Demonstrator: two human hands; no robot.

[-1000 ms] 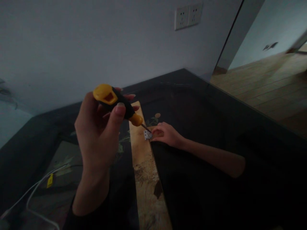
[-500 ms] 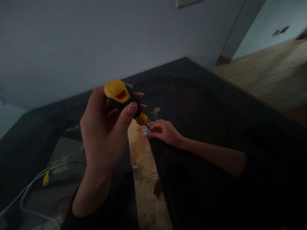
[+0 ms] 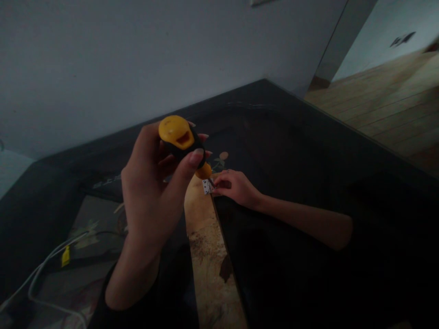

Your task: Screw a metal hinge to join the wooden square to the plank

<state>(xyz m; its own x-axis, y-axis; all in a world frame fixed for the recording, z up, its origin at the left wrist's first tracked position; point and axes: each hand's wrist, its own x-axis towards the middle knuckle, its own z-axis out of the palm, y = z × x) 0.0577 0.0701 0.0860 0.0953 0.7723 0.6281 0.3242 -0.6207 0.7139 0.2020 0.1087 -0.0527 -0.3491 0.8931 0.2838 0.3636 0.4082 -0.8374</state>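
left hand point(image 3: 154, 183) fingers wrapped round screwdriver point(image 3: 183, 141); right hand point(image 3: 236, 187) fingertips pinch hinge point(image 3: 206, 186) on plank point(image 3: 206, 256).

A plain pale wall point(image 3: 103, 59) rises behind a dark, glossy worktop point(image 3: 308, 151) set into the corner. To the right, wood plank flooring point(image 3: 384, 96) runs through an opening toward another pale wall point(image 3: 377, 27). The light is dim throughout.
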